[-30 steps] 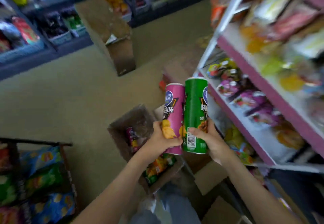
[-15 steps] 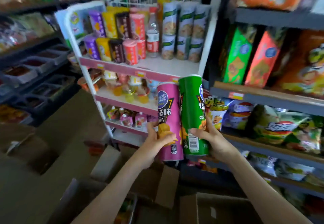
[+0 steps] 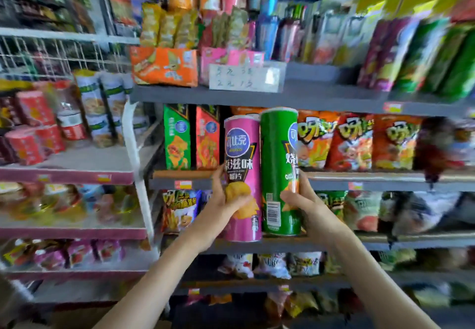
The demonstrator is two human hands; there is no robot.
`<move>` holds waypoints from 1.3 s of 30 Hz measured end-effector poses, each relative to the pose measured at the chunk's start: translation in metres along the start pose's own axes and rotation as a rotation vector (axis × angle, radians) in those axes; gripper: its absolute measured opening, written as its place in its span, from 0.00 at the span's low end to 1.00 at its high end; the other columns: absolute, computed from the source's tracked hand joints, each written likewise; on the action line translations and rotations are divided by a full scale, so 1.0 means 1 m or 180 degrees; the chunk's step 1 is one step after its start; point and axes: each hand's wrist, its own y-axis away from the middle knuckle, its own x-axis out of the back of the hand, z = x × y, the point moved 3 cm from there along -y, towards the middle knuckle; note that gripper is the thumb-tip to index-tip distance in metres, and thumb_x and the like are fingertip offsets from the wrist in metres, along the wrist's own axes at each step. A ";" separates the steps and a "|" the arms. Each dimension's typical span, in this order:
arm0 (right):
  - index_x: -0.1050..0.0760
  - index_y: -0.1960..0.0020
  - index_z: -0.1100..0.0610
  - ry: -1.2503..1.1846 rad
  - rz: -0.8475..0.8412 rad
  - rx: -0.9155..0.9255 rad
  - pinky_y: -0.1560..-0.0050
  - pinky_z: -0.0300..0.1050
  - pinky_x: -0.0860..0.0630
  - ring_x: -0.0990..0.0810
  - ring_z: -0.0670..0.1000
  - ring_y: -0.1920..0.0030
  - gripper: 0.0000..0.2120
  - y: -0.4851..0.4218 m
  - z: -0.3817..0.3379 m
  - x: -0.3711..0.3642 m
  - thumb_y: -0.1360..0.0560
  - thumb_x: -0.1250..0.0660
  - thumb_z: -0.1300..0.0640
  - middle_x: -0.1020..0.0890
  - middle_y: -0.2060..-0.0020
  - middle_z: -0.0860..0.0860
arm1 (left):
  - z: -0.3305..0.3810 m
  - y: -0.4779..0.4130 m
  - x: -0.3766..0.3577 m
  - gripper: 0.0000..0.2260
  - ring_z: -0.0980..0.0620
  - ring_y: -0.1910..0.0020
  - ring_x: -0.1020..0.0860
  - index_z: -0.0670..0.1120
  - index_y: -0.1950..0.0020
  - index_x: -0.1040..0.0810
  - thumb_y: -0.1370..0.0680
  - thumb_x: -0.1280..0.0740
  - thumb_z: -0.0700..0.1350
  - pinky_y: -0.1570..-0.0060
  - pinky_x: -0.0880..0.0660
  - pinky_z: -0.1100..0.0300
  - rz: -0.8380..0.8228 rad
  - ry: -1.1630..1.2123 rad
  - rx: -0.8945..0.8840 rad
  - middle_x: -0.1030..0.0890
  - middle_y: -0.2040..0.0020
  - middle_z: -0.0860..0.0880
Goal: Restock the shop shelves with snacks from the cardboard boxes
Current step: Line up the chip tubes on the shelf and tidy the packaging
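Left hand (image 3: 224,201) grasps the pink crisp tube (image 3: 243,159), right hand (image 3: 308,206) the green crisp tube (image 3: 277,148) at its three o'clock, both upright before the grey shelves (image 3: 334,95). Likely light, stiff, slick; hold mid-body.

The left forearm (image 3: 159,277) at lower centre-left and the right forearm (image 3: 372,277) at lower right are bare down to the frame's bottom edge. The left hand (image 3: 226,201) and right hand (image 3: 311,209) are bare too.
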 end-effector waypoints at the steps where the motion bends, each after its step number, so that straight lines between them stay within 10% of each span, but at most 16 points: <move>1: 0.42 0.30 0.36 -0.0036 0.0074 0.0029 0.52 0.36 0.30 0.22 0.35 0.51 0.35 0.004 -0.006 0.012 0.33 0.32 0.51 0.20 0.47 0.35 | 0.006 -0.006 -0.012 0.39 0.62 0.48 0.22 0.61 0.30 0.49 0.30 0.26 0.47 0.48 0.26 0.65 -0.0114 -0.0011 -0.0063 0.26 0.39 0.54; 4: 0.42 0.25 0.42 -0.0073 0.0423 0.0214 0.49 0.39 0.28 0.23 0.44 0.41 0.41 0.013 -0.019 0.051 0.34 0.28 0.51 0.24 0.37 0.45 | 0.022 -0.024 -0.048 0.38 0.62 0.47 0.21 0.61 0.29 0.49 0.32 0.30 0.48 0.48 0.24 0.63 -0.0411 -0.0015 -0.0250 0.27 0.37 0.54; 14: 0.31 0.34 0.49 -0.0217 0.0798 0.0810 0.55 0.49 0.20 0.17 0.52 0.52 0.37 0.033 -0.090 0.190 0.39 0.20 0.50 0.17 0.52 0.51 | 0.072 -0.098 -0.173 0.37 0.60 0.49 0.19 0.58 0.32 0.36 0.36 0.22 0.49 0.49 0.25 0.60 -0.0620 -0.0155 -0.0564 0.19 0.45 0.58; 20: 0.29 0.47 0.54 -0.0174 0.0653 0.1006 0.61 0.41 0.21 0.17 0.46 0.60 0.18 0.025 -0.123 0.306 0.35 0.29 0.58 0.17 0.63 0.45 | 0.095 -0.147 -0.253 0.30 0.57 0.52 0.18 0.56 0.42 0.29 0.41 0.23 0.46 0.51 0.25 0.58 -0.0156 -0.0061 -0.0620 0.17 0.50 0.55; 29: 0.32 0.37 0.55 0.0116 0.0168 0.1083 0.59 0.39 0.21 0.16 0.46 0.57 0.30 -0.014 -0.167 0.440 0.36 0.24 0.60 0.16 0.60 0.44 | 0.125 -0.223 -0.348 0.35 0.54 0.50 0.18 0.54 0.40 0.28 0.44 0.19 0.42 0.46 0.24 0.53 0.0468 -0.0197 -0.0882 0.16 0.50 0.56; 39: 0.39 0.36 0.56 0.0182 -0.0089 0.1284 0.52 0.43 0.19 0.17 0.50 0.51 0.32 -0.130 -0.183 0.425 0.32 0.24 0.66 0.20 0.45 0.56 | 0.148 -0.259 -0.314 0.41 0.51 0.45 0.19 0.54 0.34 0.29 0.44 0.18 0.46 0.41 0.25 0.49 0.1318 -0.0768 -0.1003 0.18 0.44 0.53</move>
